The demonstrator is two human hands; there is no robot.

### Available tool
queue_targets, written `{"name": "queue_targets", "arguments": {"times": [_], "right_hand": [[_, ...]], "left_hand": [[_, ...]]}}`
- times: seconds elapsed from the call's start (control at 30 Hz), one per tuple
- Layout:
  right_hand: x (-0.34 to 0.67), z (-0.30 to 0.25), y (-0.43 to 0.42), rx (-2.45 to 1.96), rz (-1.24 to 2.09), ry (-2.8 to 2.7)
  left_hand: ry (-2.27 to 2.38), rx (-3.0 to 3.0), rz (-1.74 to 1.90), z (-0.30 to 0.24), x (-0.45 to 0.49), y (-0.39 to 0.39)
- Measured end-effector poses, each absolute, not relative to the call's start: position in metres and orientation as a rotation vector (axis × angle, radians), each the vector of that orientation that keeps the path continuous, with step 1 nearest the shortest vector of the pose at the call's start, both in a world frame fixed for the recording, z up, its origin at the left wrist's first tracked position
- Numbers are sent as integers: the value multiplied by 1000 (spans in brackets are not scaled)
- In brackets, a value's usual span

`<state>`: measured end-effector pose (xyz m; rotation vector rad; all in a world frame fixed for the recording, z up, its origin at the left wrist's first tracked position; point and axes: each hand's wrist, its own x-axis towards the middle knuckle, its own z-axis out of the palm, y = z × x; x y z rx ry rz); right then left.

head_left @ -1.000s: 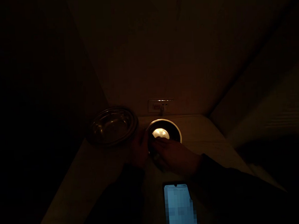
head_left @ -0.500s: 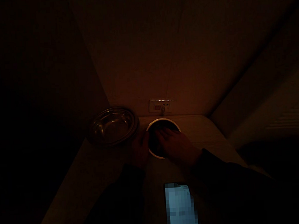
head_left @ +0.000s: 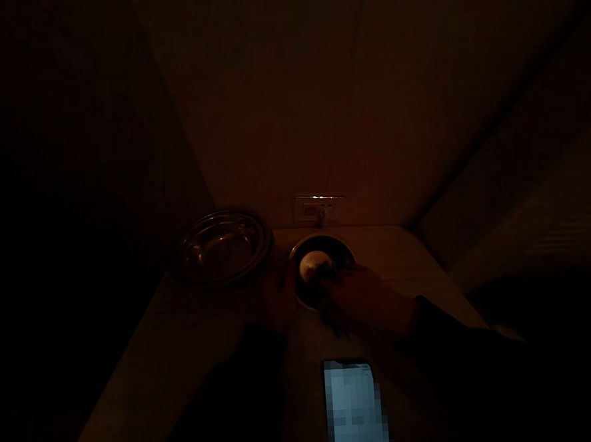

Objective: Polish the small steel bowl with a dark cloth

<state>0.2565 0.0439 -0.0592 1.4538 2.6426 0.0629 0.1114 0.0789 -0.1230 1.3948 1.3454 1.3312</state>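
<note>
Low light, warm cast; fine detail poor. Landmark: round bowl (head_left: 337, 246). Behind it, a flat, reddish-brown wall (head_left: 289, 115). Beneath it, the tabletop (head_left: 403, 268), faintly streaked, far right corner rounded. Your dark sleeves (head_left: 225, 385) run in from the near side of the bowl.

Left of the bowl: a wide basin (head_left: 222, 213), shiny like metal, ringed rim, glints on its inner wall. The bowl itself sits near the wall, thin bright rim, dark inside; it contains a smooth, pale, rounded patch (head_left: 312, 266), nature unclear. Near side of the bowl: a phone (head_left: 357, 410), flat, screen lit pale blue, content pixelated.

Your right hand (head_left: 363, 297) lies over the bowl's right near edge, fingers bent inward; a dark, ragged shape (head_left: 336, 324) shows below it. Cannot tell if you grip it. Your left hand (head_left: 277, 299) is against the bowl's left rim; grasp cannot be told. Above the bowl, a rectangular socket plate (head_left: 299, 209).
</note>
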Motion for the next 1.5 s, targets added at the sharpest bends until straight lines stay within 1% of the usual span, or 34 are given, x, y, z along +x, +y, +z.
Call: {"name": "queue_targets", "arguments": {"times": [0.1, 0.23, 0.3, 0.4, 0.63, 0.83, 1.0, 1.2, 1.33, 1.5], "right_hand": [[257, -62, 44, 1411, -56, 2706], [255, -72, 45, 1385, -349, 2920], [254, -77, 44, 1387, -428, 3008], [254, -80, 40, 1344, -344, 3008], [267, -75, 31, 1254, 87, 2838], [263, -80, 34, 1230, 136, 2859], [259, -91, 38, 1218, 256, 2905], [256, -97, 42, 1325, 189, 2996], [250, -99, 44, 1447, 167, 2984], [242, -99, 44, 1558, 1, 2991]], "left_hand": [[1355, 1369, 1316, -120, 111, 78], [1332, 1386, 1342, -119, 111, 78], [1317, 1371, 1352, -119, 111, 79], [1328, 1356, 1338, -120, 112, 80], [1337, 1300, 1323, -118, 111, 83], [1343, 1270, 1349, -119, 112, 84], [1414, 1273, 1279, -119, 112, 84], [1309, 1348, 1275, -125, 113, 84], [1358, 1326, 1316, -126, 113, 84], [1403, 1299, 1302, -124, 111, 85]]}}
